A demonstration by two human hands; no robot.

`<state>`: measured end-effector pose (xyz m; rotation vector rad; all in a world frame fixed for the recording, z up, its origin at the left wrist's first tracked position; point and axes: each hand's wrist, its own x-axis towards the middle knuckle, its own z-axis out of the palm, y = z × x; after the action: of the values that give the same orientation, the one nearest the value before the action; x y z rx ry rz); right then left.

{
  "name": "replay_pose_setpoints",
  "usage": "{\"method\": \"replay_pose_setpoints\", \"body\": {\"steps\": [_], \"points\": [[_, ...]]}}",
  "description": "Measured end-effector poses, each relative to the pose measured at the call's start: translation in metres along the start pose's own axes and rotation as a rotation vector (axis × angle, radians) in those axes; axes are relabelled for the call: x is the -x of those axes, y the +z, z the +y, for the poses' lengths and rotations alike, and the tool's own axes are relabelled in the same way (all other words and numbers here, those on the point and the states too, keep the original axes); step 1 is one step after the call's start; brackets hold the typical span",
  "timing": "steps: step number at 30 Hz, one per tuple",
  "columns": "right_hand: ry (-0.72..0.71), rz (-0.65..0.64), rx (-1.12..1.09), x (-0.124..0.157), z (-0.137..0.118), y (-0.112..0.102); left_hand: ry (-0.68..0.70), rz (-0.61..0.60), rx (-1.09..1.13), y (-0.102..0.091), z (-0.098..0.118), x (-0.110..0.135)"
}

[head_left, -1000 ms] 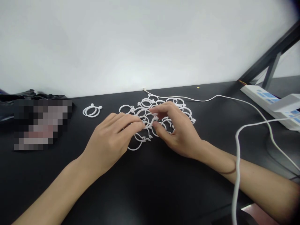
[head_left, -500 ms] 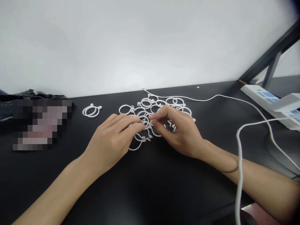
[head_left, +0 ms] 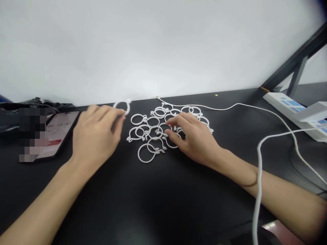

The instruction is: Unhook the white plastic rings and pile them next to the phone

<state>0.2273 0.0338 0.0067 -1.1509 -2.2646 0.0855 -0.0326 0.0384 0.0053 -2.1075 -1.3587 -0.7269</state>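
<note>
White curtain rings with small eyelets lie in a loose, overlapping pile point(head_left: 146, 162) on the black table. My left hand point(head_left: 98, 134) is raised to the left of the pile, thumb and fingers pinched on one curtain ring point(head_left: 129, 108) held up off the table. Over the right part of the pile hovers my right hand point(head_left: 195, 137), its thumb and index finger apart with nothing seen between them. Some rings are hidden beneath it. The separate pair of rings on the left is covered by my left hand.
At the left lies a phone point(head_left: 61, 136) with a timer on its screen, partly pixelated, beside black plastic point(head_left: 48, 103). A white cable point(head_left: 259, 170) crosses on the right, near a white and blue device point(head_left: 288, 105). A pale wall point(head_left: 153, 51) stands behind the table point(head_left: 153, 204).
My left hand has moved left and up from the pile, carrying one curtain ring. My right hand stays over the pile, nearly in place. More of the pile and the phone show now.
</note>
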Motion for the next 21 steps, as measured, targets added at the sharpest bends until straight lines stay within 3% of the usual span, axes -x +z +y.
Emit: {"method": "replay_pose_setpoints", "body": {"steps": [4,8,12,14,18,21], "points": [[-0.015,-0.177,0.184,0.000,0.005,0.000,-0.127,-0.012,-0.141,0.014,-0.040,0.007],[-0.011,-0.240,0.228,0.001,0.008,0.001,-0.148,-0.101,-0.134,0.017,-0.052,0.012],[-0.041,-0.197,0.216,0.001,0.009,0.002,-0.248,-0.125,-0.087,0.009,-0.041,0.010],[-0.059,-0.146,0.210,0.001,0.008,0.002,-0.227,-0.100,-0.063,0.005,-0.032,0.006],[-0.082,-0.018,0.164,-0.001,0.005,0.001,-0.034,-0.015,0.084,-0.003,-0.005,-0.002],[-0.073,0.095,0.021,-0.001,0.000,-0.001,0.123,-0.017,0.249,-0.009,0.023,-0.004]]}}
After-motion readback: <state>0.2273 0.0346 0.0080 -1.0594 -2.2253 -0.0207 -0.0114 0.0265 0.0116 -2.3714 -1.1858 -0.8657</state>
